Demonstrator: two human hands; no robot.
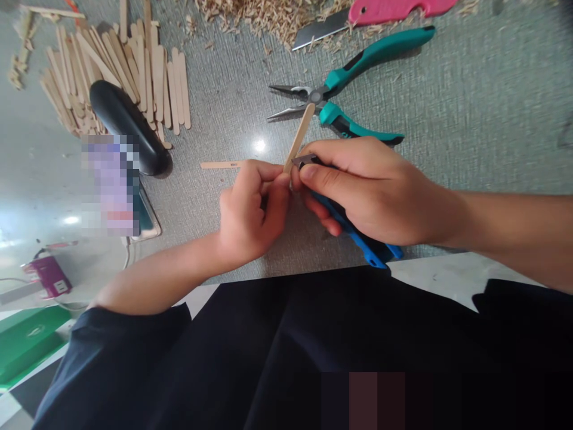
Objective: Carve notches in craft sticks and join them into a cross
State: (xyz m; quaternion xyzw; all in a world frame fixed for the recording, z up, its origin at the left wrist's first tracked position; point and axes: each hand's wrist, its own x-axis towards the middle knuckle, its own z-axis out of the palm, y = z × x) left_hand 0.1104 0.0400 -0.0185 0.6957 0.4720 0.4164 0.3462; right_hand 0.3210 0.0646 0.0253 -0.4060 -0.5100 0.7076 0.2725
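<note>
Between its thumb and fingers, my left hand (255,209) pinches a wooden popsicle stick (299,136), which slants up and to the right. My right hand (371,185) is wrapped round blue-handled pliers (344,221). Their dark metal jaws (305,159) are at the stick's side, close to my left fingertips; whether they bite into the wood I cannot tell. Another popsicle stick (219,165) with a small slot lies on the table, its right end hidden behind my left hand. Teal needle-nose pliers (316,97) lie spread just beyond my hands.
A heap of popsicle sticks (147,77) lies at the upper left, with a black oblong case (128,125) against it. Nearby are a phone (145,209) with a cable and a purple box (49,276). Wood shavings (255,18) and a pink-handled utility knife (380,12) lie at the far side.
</note>
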